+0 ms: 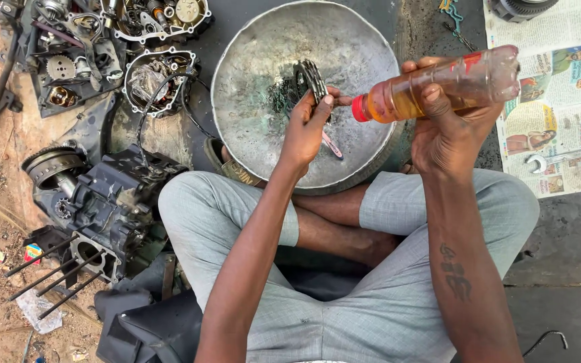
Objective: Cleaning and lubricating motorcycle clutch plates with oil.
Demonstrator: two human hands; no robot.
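Observation:
My left hand [307,128] grips a stack of dark toothed clutch plates [311,78], held on edge over a wide, dented metal basin [250,128]. A clear plastic bottle [438,84] with a red cap and amber oil is held in my right hand [448,128], tipped sideways so that its cap points at the plates. A small pink-handled tool [333,145] lies in the basin under my left hand. I sit cross-legged on the ground, my knees just below the basin.
A dismantled engine block [112,208] with long studs lies at my left. Open engine covers and loose gears [95,54] sit at the top left. A newspaper [566,114] with a spanner [539,163] on it lies at the right.

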